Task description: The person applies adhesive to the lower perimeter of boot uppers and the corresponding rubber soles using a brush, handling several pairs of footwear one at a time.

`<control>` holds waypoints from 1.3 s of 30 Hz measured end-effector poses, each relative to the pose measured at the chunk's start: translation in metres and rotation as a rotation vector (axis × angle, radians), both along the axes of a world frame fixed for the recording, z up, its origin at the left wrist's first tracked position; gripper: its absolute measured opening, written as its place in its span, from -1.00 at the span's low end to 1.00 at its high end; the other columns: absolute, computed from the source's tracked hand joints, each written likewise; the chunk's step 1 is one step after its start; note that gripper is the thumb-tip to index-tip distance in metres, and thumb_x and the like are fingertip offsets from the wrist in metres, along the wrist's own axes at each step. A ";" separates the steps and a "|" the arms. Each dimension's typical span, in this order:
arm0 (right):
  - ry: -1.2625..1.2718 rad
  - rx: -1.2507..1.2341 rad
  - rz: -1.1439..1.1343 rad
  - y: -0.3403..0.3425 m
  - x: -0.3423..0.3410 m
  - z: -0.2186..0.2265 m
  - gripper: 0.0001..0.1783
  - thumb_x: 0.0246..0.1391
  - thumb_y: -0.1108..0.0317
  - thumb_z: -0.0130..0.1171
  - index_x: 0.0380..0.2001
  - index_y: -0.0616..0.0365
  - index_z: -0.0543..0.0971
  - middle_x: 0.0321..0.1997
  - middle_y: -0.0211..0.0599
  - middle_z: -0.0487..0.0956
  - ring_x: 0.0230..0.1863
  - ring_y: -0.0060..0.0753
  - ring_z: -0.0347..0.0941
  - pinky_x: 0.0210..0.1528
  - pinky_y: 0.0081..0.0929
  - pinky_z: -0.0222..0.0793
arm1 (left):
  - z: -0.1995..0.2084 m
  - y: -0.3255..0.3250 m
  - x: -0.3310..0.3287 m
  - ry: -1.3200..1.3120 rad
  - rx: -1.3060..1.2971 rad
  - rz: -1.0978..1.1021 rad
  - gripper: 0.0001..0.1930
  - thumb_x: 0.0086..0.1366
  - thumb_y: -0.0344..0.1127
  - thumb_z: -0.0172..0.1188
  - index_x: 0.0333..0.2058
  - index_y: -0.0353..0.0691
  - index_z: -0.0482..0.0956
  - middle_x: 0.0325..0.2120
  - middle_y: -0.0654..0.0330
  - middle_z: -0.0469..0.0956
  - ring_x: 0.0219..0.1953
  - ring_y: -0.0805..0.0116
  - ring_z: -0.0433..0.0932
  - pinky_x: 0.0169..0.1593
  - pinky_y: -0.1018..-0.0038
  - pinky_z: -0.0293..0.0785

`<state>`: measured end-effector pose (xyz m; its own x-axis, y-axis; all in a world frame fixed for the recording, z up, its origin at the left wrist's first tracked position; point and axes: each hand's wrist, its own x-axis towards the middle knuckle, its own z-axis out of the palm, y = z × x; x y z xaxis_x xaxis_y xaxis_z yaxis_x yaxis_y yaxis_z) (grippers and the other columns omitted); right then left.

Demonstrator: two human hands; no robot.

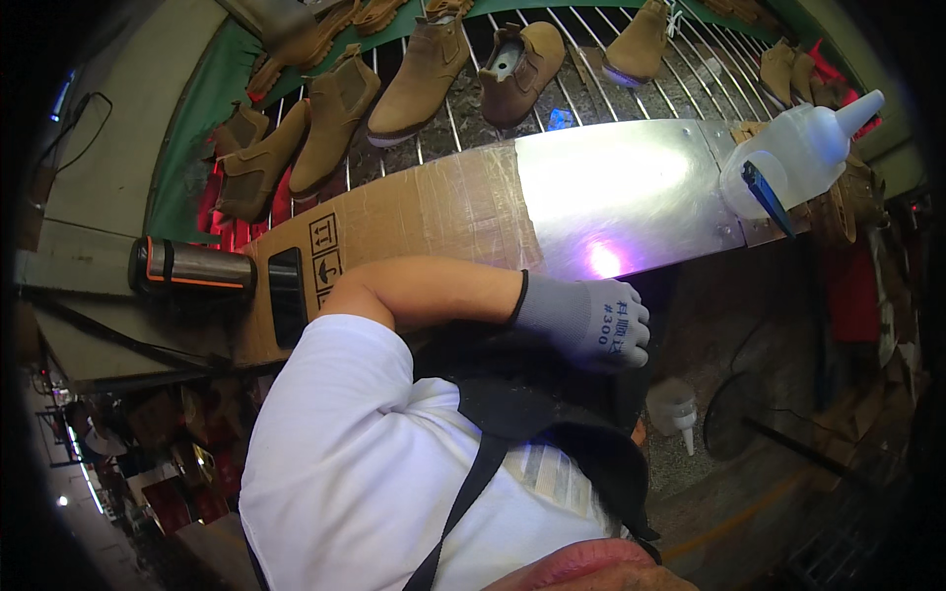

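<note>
My left hand (596, 325), in a grey knitted glove with a dark cuff, is held in front of my body beside the near edge of the bench. Its fingers are curled in, and whatever they may hold is hidden. Nearest to it is the shiny metal sheet (631, 177) on the bench top, with a bright purple-white reflection. My right hand does not show; only a small patch of skin appears beyond the black apron (552, 414). Past the bench, several tan and brown boots, among them a tan ankle boot (424, 79), rest on a rack of metal rods (453, 128).
Cardboard (424, 212) covers the bench's left part, with a dark phone (287, 295) and a steel flask (197, 269) there. At the right stand a translucent squeeze bottle (803, 148) and a slim blue-black tool (767, 192). Another nozzle bottle (673, 404) is lower down.
</note>
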<state>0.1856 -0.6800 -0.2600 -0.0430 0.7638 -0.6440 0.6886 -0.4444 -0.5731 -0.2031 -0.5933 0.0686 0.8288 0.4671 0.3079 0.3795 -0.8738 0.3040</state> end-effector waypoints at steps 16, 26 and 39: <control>-0.217 -0.043 0.022 0.041 -0.024 0.011 -0.64 0.18 0.27 0.24 -0.10 0.36 0.69 -0.13 0.04 0.73 -0.12 -0.14 0.63 -0.05 -0.24 0.48 | 0.110 0.261 -0.218 0.548 -0.163 1.212 -0.38 0.09 0.21 0.41 -0.09 -0.23 0.73 -0.18 0.03 0.73 -0.20 0.21 0.71 -0.07 0.31 0.62; -0.135 -0.148 -0.086 0.030 -0.019 0.017 -0.63 0.14 0.29 0.23 -0.10 0.39 0.68 -0.14 0.21 0.70 -0.09 0.02 0.66 -0.04 -0.15 0.48 | 0.047 0.274 -0.271 0.592 -0.901 1.416 -0.31 -0.04 0.17 0.55 -0.13 -0.34 0.73 -0.23 0.00 0.73 -0.21 0.20 0.70 -0.04 0.33 0.57; -0.091 -0.105 -0.089 0.021 -0.019 0.011 -0.63 0.14 0.29 0.23 -0.10 0.39 0.68 -0.12 0.24 0.69 -0.06 0.08 0.66 -0.03 -0.14 0.48 | 0.091 0.176 -0.273 -0.271 -0.233 1.280 -0.15 0.18 0.06 0.51 0.22 -0.51 0.44 0.02 0.03 0.65 0.02 0.35 0.65 0.03 0.48 0.59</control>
